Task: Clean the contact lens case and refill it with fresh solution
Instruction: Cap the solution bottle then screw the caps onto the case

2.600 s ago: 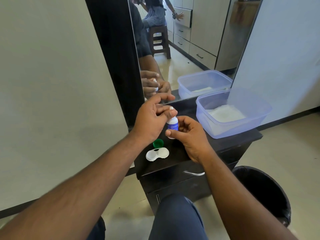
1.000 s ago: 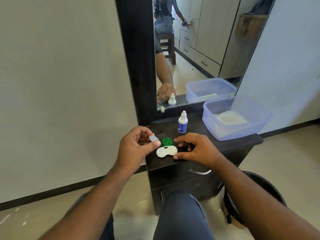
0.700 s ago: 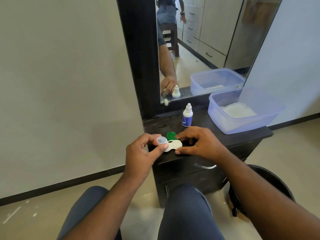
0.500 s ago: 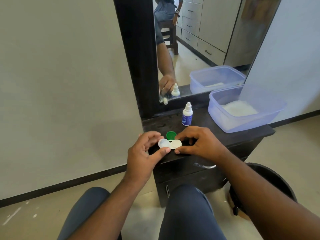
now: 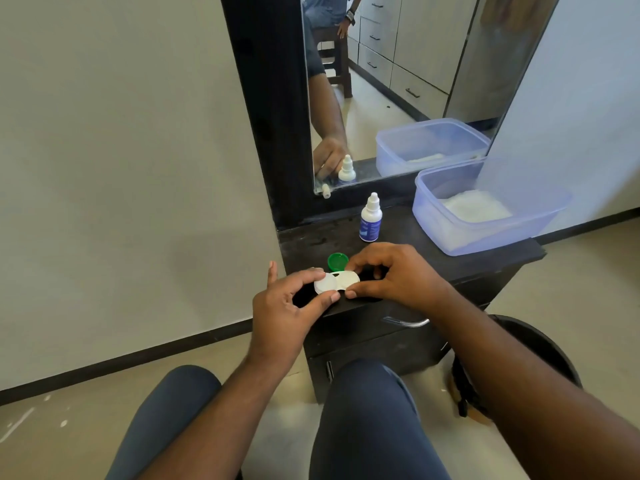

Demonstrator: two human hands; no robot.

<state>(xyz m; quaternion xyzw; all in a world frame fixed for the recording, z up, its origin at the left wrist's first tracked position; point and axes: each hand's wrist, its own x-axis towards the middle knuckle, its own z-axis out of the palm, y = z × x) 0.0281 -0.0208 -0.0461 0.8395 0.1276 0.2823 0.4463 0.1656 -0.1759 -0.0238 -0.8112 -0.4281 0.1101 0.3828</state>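
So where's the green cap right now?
In the head view the green cap lies on the dark cabinet top, just behind the white lens case, left of the right hand and in front of the solution bottle.

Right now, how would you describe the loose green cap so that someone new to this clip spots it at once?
Start at the dark cabinet top below the mirror. In front of the upright solution bottle and just behind the white lens case that both hands are working on lies the green cap. It is the only green thing there, and no hand is touching it.
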